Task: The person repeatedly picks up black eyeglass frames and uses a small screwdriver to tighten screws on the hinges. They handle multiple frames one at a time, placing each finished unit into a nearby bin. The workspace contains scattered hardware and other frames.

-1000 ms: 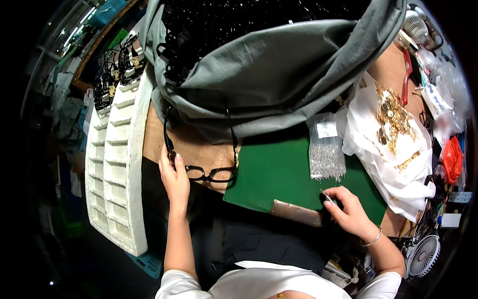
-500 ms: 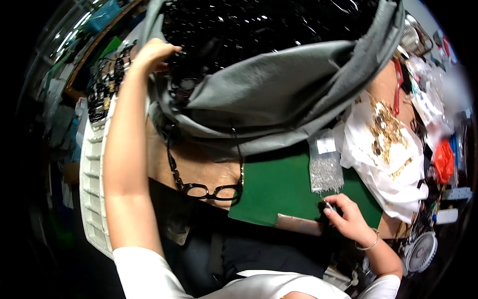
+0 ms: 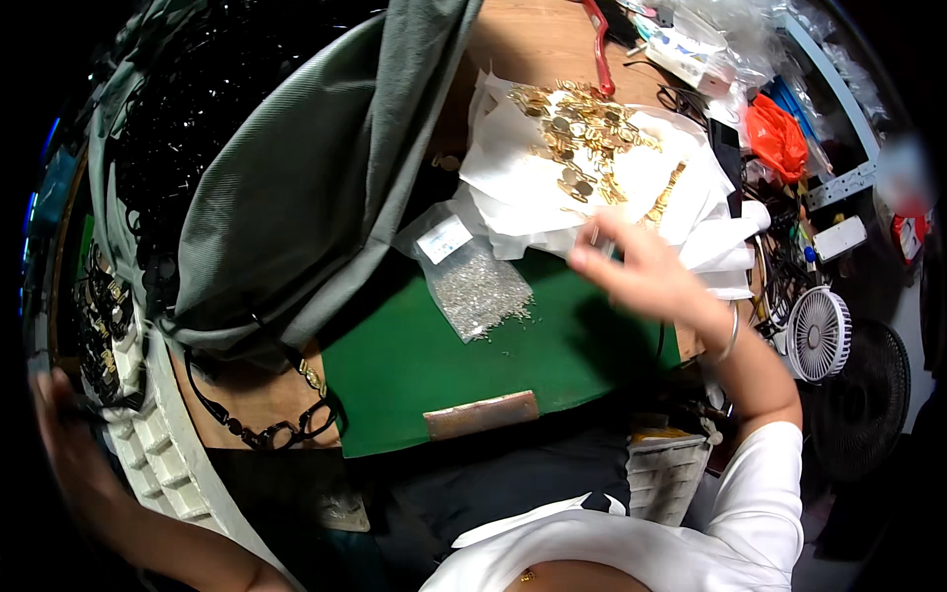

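My left hand (image 3: 64,444) is at the far left, blurred, beside a white ribbed tray (image 3: 212,488). A black eyeglass frame (image 3: 123,403) lies close to its fingers; whether they touch it I cannot tell. Over the green mat (image 3: 395,385) hovers my right hand (image 3: 646,276), thumb and forefinger close together around something small and greyish. Left of it, a clear bag (image 3: 473,296) of tiny silvery pieces spills a few onto the mat. Another black eyeglass frame (image 3: 281,434) rests at the table's front edge, its temples reaching under a grey cloth.
The grey cloth (image 3: 286,178) holds a heap of shiny black pieces (image 3: 217,99). White sheeting (image 3: 503,197) carries gold-coloured parts (image 3: 592,138). A flat metal piece (image 3: 480,414) lies on the mat's front edge. Further right are a red bag (image 3: 776,138) and a small fan (image 3: 819,333).
My view has swung right. My left hand has left the black heap for the tray at far left. My right hand has moved from the mat's front toward the white sheeting.
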Demonstrator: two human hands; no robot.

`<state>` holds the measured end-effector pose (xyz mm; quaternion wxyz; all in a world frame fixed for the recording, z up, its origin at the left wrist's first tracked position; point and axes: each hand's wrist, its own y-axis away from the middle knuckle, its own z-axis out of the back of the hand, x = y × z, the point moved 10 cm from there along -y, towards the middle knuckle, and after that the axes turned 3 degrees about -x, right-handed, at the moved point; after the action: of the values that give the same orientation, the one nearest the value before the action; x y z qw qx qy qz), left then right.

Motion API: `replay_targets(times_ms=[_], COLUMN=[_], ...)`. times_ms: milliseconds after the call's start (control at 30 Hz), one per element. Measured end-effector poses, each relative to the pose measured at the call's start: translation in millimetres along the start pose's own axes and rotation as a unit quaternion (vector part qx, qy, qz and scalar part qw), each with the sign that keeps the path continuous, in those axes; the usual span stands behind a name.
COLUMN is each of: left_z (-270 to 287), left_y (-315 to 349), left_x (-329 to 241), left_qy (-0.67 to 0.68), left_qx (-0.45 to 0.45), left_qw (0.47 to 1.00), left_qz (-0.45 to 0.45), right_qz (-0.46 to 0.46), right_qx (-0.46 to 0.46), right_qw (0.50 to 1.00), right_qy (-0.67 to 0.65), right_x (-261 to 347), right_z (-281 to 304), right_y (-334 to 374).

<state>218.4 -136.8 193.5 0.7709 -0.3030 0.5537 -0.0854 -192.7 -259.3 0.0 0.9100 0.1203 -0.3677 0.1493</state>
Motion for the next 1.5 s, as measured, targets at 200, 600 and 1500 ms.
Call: replay_targets(times_ms=[200, 600, 1500], left_z=[-113.3, -208.5, -246.3], left_y=[99.4, 178.2, 176.1], left_x=[28.2, 69.8, 41.8], left_qy=[0.449, 0.205, -0.041], left_qx=[0.021, -0.018, 0.08], left_qw=[0.868, 0.933, 0.981], left_qz=[0.21, 0.295, 0.174], right_qz=[0.219, 0.155, -0.058], right_qx=[-0.1, -0.194, 0.19], right_qw=[0.929, 0.969, 0.876], right_qy=[0.28, 0.02, -0.44], right_x=[-10.5, 20.6, 69.3], right_z=[6.6, 53.2, -91.5], right_y=[-64.3, -35.4, 39.8])
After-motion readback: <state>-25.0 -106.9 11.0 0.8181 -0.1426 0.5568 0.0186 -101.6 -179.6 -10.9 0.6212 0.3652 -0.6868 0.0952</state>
